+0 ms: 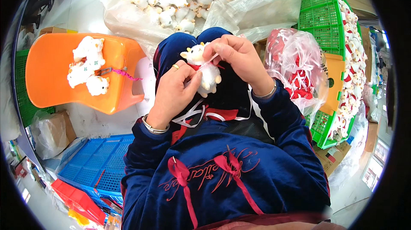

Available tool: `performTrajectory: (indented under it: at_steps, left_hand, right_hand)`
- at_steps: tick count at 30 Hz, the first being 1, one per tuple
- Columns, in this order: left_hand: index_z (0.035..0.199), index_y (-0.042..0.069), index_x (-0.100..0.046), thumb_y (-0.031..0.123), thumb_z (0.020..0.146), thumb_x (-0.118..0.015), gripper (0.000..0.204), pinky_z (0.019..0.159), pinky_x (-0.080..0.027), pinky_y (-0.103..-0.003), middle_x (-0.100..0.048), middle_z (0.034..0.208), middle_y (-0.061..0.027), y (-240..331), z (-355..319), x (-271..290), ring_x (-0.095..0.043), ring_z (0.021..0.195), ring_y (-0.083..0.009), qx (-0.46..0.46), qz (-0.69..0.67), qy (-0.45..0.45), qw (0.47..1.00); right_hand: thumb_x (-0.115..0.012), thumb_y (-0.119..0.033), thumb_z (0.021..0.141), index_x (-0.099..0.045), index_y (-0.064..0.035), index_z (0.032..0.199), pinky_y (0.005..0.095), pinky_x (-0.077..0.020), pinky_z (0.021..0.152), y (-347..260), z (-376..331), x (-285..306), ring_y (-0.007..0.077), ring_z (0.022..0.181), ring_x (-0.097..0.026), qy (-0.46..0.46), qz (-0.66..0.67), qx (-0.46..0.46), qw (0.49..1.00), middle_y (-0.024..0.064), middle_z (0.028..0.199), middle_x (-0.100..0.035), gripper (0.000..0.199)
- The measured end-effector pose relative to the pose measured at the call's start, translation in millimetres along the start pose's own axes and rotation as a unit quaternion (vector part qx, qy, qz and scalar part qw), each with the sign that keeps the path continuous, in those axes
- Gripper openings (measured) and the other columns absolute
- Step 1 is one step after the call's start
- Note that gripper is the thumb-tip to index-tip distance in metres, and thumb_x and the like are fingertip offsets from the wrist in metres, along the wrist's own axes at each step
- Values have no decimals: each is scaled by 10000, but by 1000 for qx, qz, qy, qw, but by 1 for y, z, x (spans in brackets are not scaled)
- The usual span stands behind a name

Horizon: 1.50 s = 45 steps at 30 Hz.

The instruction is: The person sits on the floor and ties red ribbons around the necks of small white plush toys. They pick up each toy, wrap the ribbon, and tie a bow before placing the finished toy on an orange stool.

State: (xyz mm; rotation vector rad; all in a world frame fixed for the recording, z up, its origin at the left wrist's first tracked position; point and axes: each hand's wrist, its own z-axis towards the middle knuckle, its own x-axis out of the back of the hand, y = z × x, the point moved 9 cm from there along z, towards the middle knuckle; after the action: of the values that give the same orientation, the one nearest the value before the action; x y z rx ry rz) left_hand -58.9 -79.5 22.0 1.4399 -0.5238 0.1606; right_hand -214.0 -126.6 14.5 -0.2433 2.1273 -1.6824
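Note:
A small white plush animal (209,79) with yellow horns sits upright over my knees. My left hand (173,91) is closed round its side, the thumb pressed on its body. Red cloth (195,66) shows at the toy's neck. There my right hand (242,56) pinches a thin white ribbon (212,57) between thumb and fingertips; part of the ribbon is hidden by the fingers. On my lap, below the toy, lie red cloth pieces (221,114) with white ribbons trailing from them.
An orange chair (47,76) at left bears several plush animals (87,54) and a small tool with a pink cord (124,74). Ahead is a large clear bag (257,14) of plush toys. At right stand a bag of red pieces (295,67) and a green crate (321,16); a blue crate (100,161) is lower left.

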Motion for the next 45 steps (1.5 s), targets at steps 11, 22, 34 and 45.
performTrajectory:
  at_steps: [11, 22, 34, 45]
  left_hand:
    - [854, -3, -606, 57, 961, -675, 141, 660, -434, -316, -534, 785, -59, -15, -6, 19, -541, 735, -194, -23, -88, -18, 996]
    - [960, -15, -660, 61, 989, -619, 91, 771, -482, -319, -609, 962, -95, 4, 4, -11, -588, 834, -202, -43, -183, 21, 982]
    - [1014, -11, -742, 11, 943, -699, 86, 662, -511, -259, -648, 957, -97, -15, -2, -18, -635, 791, -131, 35, -153, 46, 987]
    - [992, 7, -739, 10, 918, -725, 75, 625, -487, -243, -633, 953, -88, -17, -11, -18, -616, 738, -127, 16, -138, 84, 987]
  right_hand:
    - [-810, -136, 880, -608, -31, 1005, 305, -510, 687, -6, -2, -22, 166, 739, -607, -43, -273, 142, 950, 72, 874, -642, 259]
    - [-726, -54, 885, -667, -41, 1014, 336, -511, 649, -2, -21, -21, 238, 715, -624, 104, -315, 180, 926, 108, 881, -611, 143]
    - [-686, -13, 903, -671, -14, 1003, 295, -485, 632, 12, -23, -6, 148, 699, -599, 65, -270, 66, 958, 73, 869, -618, 101]
    - [-700, -33, 922, -638, -1, 995, 264, -472, 622, 7, -23, -11, 98, 703, -568, 5, -265, 67, 962, 44, 864, -580, 101]
